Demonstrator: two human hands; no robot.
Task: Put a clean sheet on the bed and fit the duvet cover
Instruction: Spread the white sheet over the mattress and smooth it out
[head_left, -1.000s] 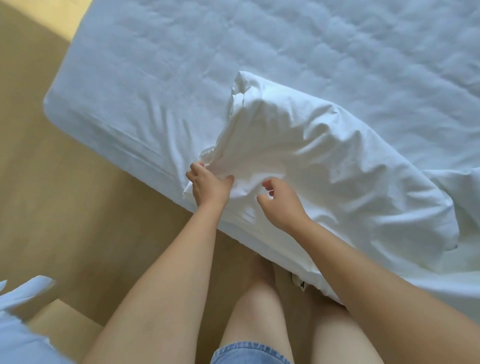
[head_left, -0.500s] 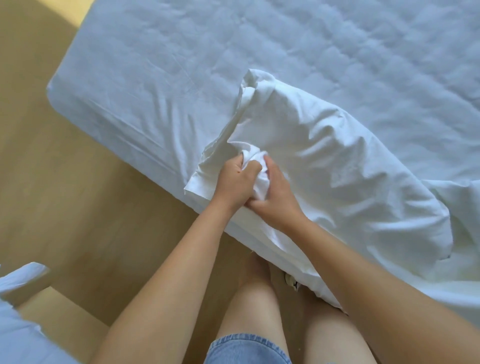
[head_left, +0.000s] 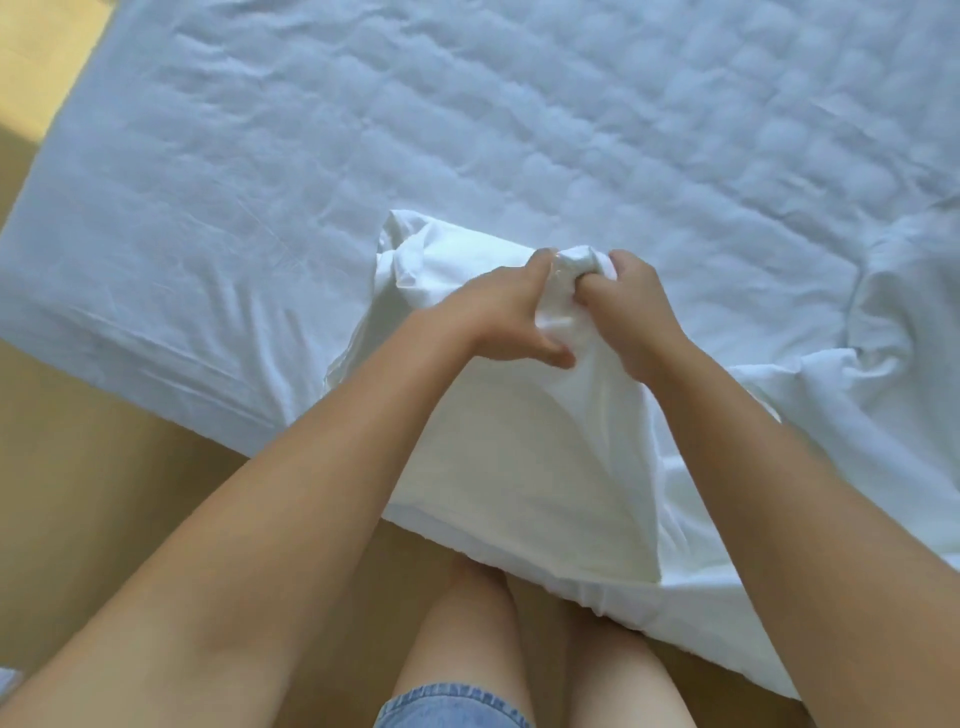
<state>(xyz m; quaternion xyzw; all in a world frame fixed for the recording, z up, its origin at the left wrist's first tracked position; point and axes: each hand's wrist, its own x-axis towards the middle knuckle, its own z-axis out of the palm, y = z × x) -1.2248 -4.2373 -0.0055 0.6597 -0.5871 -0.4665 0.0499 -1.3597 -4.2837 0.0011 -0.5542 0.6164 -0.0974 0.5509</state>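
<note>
Tightly, both hands (head_left: 511, 317) (head_left: 634, 312) clutch duvet cover (head_left: 519, 467).

Far & L of bed (head_left: 467, 130) open; bunched duvet cover (head_left: 519, 457) blocks near edge.

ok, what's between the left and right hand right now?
A bunched wad of the white fabric. The left hand and right hand both grip it, fingers curled in. This shows in the head view.
</note>
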